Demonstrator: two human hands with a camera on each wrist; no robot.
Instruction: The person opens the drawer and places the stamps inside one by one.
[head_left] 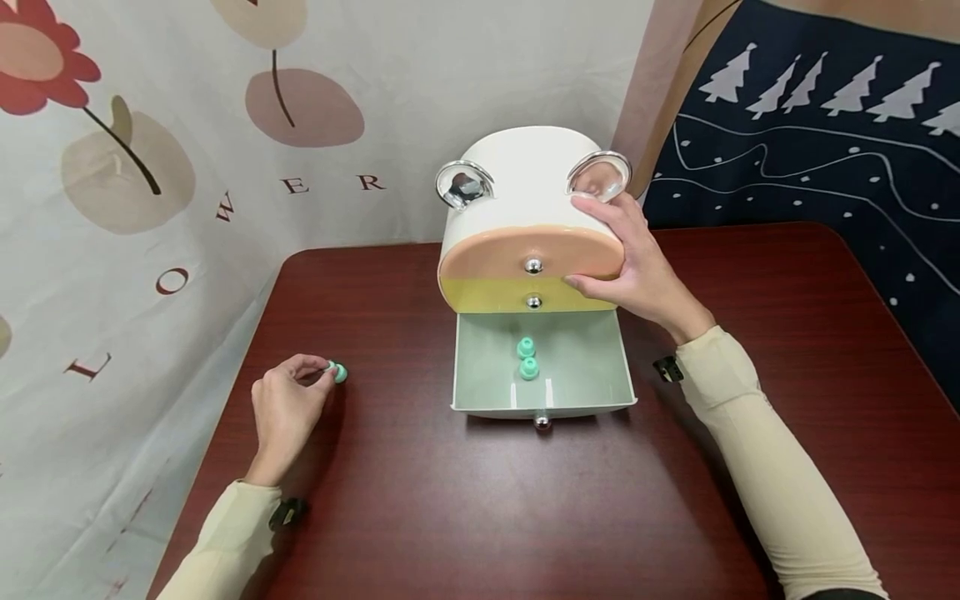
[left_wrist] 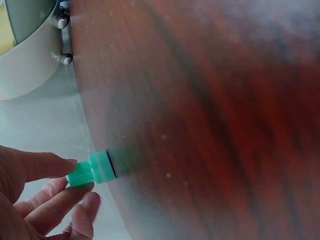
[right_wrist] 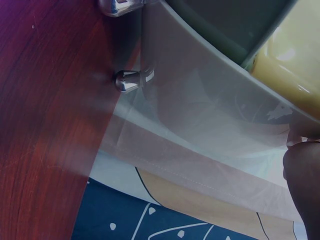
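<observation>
My left hand [head_left: 288,408] pinches a small green knob-shaped piece [head_left: 340,372] between thumb and fingers at the table's left. In the left wrist view this green piece [left_wrist: 95,169] has a narrow stem and a wider, dark-edged end, close to the tabletop. On the right, my right hand [head_left: 648,271] grips the side of a white mini drawer cabinet [head_left: 525,175], thumb at its front and fingers near the top. Its bottom green drawer [head_left: 577,367] is pulled out. Inside stand two similar green pieces, a rear one [head_left: 526,347] and a front one [head_left: 528,368].
Two shiny round ears [head_left: 464,185] top the cabinet. Its orange drawer [head_left: 487,254] and yellow drawer [head_left: 487,293] are closed, with silver knobs. Everything stands on a dark red wooden table [head_left: 465,500]. Behind hang a printed light cloth [head_left: 420,83] and a navy tree-patterned cloth [head_left: 810,158].
</observation>
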